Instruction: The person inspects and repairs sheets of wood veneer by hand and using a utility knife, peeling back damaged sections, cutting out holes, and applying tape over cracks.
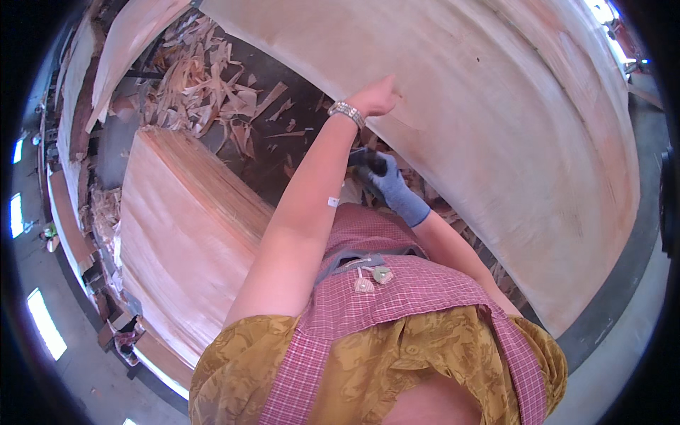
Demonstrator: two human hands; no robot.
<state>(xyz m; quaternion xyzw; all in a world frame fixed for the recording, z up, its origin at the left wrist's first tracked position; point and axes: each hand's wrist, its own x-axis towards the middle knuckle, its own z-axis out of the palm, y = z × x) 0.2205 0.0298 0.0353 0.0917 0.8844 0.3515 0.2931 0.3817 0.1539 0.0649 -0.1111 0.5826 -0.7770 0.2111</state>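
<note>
My bare left hand (377,98), a metal-link watch or bracelet (347,112) on its wrist, reaches over the near edge of a large pale wood veneer sheet (496,142). Its fingers are bent together at the sheet's surface, beside a faint torn or patched spot; whatever they pinch is too small to make out. Lower down, close to my apron, my right hand (394,185) wears a blue-grey glove. It is closed around a tool with a thick black handle (375,164); the tool's working end is hidden.
To the left stands a thick stack of veneer sheets (177,227). Broken veneer scraps (205,85) litter the dark floor between stack and sheet. More veneer (134,42) rises at the far left. Another person (127,340) shows small at the left rim.
</note>
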